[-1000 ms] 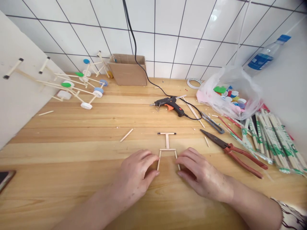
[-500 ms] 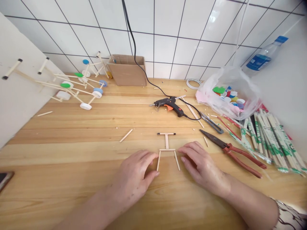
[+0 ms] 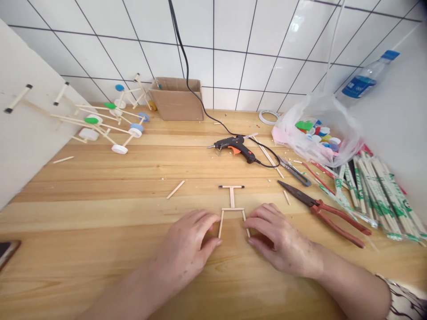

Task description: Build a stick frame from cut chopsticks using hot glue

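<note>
A small frame of thin wooden sticks lies flat on the table in front of me. Its T-shaped top has a crossbar [image 3: 231, 186] with dark ends, and a short stem [image 3: 232, 198] runs down to a lower crosspiece [image 3: 232, 209]. From there a left stick [image 3: 220, 224] and a right stick [image 3: 246, 224] spread downward. My left hand [image 3: 188, 242] rests beside the left stick, thumb and forefinger apart, fingertips at its outer side. My right hand [image 3: 282, 242] is curved with fingers apart, its fingertips at the right stick's outer side and partly covering it.
Beyond the frame lie a black glue gun [image 3: 235, 144] with its cord, snips [image 3: 295, 171] and red-handled pliers [image 3: 333, 218]. At right are wrapped chopsticks [image 3: 380, 191] and a bag [image 3: 283, 129] of bottle caps. Wheeled stick models [image 3: 110, 126] and a cardboard box [image 3: 178, 100] stand at back left.
My right hand has moved left and slightly down, bringing its fingertips to the right stick. The left hand stays in place at the left stick.
</note>
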Demonstrator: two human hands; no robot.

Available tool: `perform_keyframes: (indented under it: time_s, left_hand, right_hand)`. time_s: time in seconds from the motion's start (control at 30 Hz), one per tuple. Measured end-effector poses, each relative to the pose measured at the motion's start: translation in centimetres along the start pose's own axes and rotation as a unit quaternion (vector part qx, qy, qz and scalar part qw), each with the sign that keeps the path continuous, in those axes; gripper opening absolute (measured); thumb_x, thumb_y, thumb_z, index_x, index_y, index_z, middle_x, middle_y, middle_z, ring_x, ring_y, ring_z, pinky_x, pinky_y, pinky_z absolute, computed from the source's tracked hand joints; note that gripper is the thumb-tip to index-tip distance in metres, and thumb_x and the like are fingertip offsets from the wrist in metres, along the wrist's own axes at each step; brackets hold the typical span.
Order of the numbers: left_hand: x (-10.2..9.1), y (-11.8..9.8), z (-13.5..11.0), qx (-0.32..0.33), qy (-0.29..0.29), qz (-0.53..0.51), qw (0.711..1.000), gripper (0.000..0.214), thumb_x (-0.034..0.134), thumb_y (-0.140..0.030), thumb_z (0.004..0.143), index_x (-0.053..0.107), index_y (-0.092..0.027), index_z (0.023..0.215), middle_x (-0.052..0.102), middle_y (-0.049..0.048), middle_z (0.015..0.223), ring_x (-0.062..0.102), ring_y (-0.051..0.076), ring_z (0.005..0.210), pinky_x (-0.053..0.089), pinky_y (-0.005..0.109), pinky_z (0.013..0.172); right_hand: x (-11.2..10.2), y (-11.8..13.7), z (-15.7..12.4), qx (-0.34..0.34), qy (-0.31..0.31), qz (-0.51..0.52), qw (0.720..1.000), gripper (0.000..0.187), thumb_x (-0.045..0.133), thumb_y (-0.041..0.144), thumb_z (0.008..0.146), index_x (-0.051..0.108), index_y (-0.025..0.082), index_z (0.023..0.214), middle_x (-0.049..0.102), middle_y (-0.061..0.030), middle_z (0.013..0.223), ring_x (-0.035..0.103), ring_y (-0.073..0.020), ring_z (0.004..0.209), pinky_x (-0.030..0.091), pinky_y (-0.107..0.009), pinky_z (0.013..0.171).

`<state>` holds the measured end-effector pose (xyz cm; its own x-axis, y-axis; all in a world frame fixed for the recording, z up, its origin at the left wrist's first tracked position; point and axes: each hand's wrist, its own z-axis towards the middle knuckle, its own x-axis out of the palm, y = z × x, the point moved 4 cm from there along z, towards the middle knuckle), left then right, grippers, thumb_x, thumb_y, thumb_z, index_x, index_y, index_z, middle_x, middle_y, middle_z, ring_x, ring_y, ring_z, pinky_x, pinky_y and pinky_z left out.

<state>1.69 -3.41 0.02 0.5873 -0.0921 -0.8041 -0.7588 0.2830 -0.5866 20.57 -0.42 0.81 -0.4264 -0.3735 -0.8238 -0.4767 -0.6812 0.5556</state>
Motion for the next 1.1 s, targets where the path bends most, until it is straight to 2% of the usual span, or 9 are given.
perform_keyframes:
  time_s: [0.37, 1.1]
  left_hand:
    - [0.12, 0.03, 0.06, -0.004, 0.0, 0.006, 1.0, 0.023, 0.063, -0.011, 0.073, 0.06, -0.022, 0.093, 0.064, -0.0002, 0.079, 0.061, 0.018, 0.075, 0.05, 0.031, 0.069]
    - [0.2, 0.1, -0.01, -0.007, 0.011, 0.006, 1.0, 0.022, 0.063, -0.012, 0.075, 0.059, -0.022, 0.094, 0.064, 0.0007, 0.081, 0.061, 0.019, 0.078, 0.051, 0.033, 0.072]
  right_hand:
    - [0.32, -0.16, -0.14, -0.001, 0.003, -0.008, 1.0, 0.023, 0.055, 0.011, 0.082, 0.057, 0.018, 0.103, 0.058, -0.0064, 0.091, 0.05, -0.021, 0.087, 0.038, -0.038, 0.08]
    - [0.14, 0.17, 0.04, -0.021, 0.009, 0.006, 1.0, 0.019, 0.047, 0.007, 0.084, 0.057, 0.016, 0.098, 0.056, -0.0078, 0.086, 0.049, -0.0206, 0.083, 0.042, -0.037, 0.077]
